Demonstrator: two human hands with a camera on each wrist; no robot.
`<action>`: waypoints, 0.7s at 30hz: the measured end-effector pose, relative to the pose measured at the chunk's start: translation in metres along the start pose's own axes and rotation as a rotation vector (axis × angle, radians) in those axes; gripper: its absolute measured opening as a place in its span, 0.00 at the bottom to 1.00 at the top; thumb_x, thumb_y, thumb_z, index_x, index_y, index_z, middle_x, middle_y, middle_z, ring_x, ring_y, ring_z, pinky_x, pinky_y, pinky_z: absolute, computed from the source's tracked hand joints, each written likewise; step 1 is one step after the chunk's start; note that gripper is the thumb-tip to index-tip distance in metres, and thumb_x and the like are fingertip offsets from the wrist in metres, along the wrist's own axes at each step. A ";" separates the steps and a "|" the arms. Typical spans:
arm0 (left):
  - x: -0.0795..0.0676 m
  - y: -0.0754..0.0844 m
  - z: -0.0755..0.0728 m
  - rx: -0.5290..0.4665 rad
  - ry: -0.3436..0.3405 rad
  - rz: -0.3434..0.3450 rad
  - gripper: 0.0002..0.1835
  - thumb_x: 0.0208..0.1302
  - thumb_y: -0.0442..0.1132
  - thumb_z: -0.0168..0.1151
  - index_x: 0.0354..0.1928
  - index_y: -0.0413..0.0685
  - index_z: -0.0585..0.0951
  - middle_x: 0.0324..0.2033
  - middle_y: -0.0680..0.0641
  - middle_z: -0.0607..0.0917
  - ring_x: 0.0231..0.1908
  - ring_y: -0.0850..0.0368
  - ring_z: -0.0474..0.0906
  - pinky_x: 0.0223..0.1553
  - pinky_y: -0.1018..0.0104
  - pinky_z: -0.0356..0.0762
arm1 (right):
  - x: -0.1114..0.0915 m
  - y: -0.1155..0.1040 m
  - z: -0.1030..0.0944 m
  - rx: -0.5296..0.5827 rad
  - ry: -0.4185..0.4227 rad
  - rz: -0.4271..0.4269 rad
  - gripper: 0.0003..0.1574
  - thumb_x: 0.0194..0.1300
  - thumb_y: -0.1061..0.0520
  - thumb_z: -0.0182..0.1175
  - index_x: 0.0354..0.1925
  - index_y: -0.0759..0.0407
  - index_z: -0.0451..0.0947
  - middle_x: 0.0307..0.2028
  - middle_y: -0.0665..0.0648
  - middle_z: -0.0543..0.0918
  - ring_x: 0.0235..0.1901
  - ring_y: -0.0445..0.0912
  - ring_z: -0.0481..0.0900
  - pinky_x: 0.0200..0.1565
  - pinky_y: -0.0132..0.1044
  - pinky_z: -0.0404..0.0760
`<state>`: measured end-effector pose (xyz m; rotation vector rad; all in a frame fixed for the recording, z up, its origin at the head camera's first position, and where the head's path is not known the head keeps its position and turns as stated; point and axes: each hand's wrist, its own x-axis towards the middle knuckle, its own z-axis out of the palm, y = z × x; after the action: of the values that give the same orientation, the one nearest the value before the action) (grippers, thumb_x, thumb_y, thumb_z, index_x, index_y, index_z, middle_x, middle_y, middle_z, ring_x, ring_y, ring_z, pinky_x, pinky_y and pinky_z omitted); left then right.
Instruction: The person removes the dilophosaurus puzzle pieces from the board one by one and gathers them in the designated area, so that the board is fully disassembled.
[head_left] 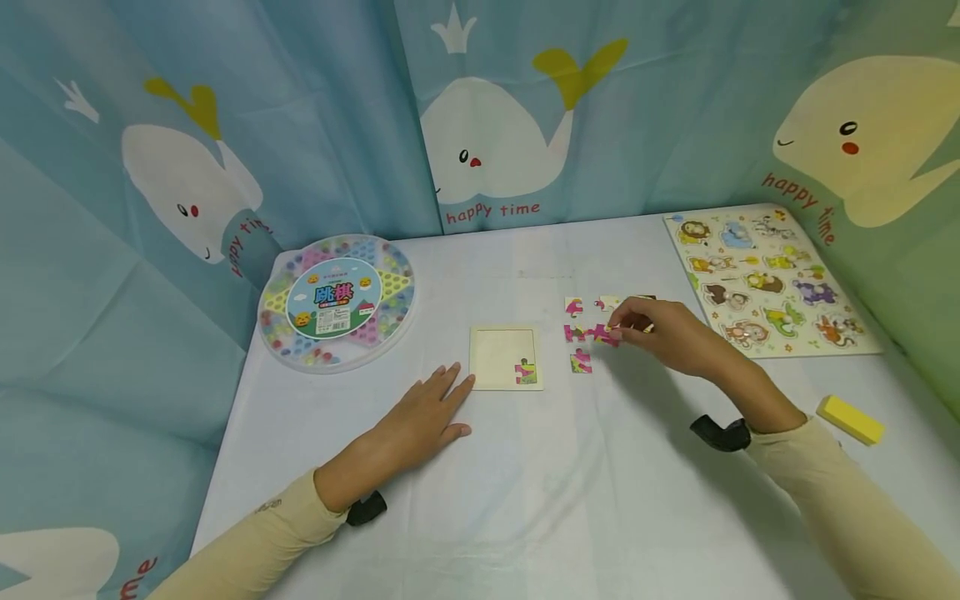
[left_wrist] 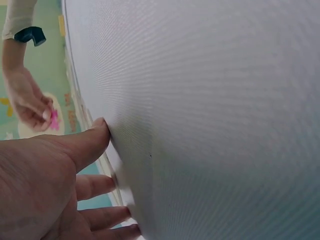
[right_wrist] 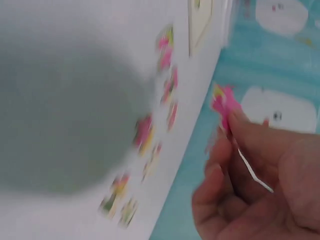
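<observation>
My right hand (head_left: 667, 333) pinches a pink and yellow jigsaw piece (right_wrist: 226, 102) between thumb and fingers, raised over the table. Several loose jigsaw pieces (head_left: 581, 362) lie below and to the left of that hand, some partly hidden by it. To their left is a square wooden puzzle tray (head_left: 495, 354), with one pink and green piece (head_left: 528, 372) set in its lower right corner. My left hand (head_left: 423, 417) lies with fingers spread, its fingertips right at the tray's left edge. In the left wrist view, its fingers (left_wrist: 97, 187) extend over the white cloth.
A round Chinese checkers box (head_left: 390, 333) sits at the back left. At the back right lies an animal peg-puzzle board (head_left: 738, 287), with a yellow block (head_left: 851, 419) nearer the right edge. Blue whale-print curtain (head_left: 330, 150) hangs behind the white tablecloth (head_left: 510, 500).
</observation>
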<state>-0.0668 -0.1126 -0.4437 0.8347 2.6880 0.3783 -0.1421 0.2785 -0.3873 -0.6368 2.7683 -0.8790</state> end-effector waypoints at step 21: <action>0.001 -0.002 0.002 -0.005 0.002 -0.001 0.39 0.79 0.53 0.60 0.82 0.44 0.61 0.81 0.35 0.58 0.81 0.35 0.54 0.75 0.35 0.61 | -0.009 0.039 0.015 0.013 -0.155 0.068 0.04 0.72 0.60 0.68 0.41 0.57 0.81 0.38 0.49 0.85 0.41 0.43 0.79 0.44 0.32 0.78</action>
<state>-0.0679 -0.1130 -0.4468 0.8321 2.6878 0.3860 -0.1432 0.3034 -0.4221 -0.5795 2.6281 -0.7972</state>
